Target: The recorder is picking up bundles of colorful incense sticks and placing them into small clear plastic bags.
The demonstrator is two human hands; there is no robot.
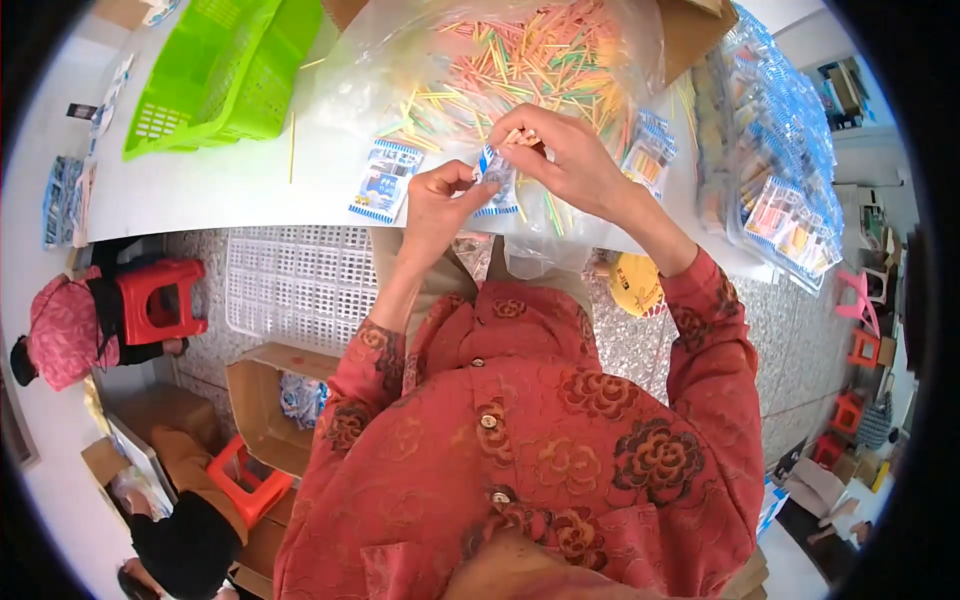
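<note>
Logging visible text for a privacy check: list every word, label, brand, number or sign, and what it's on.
Wording left uncopied; print shows here:
Flat blue-and-white packet: small, blurred print.
Held packet in left hand: partly covered, unreadable.
Yellow round object: dark marks, blurred.
Bagged packets at right: too small to read.

The right hand hid much of the short sticks in its grip; the left hand partly covered the blue-and-white packet. The top edge cut off the green plastic basket and clear bag.
</note>
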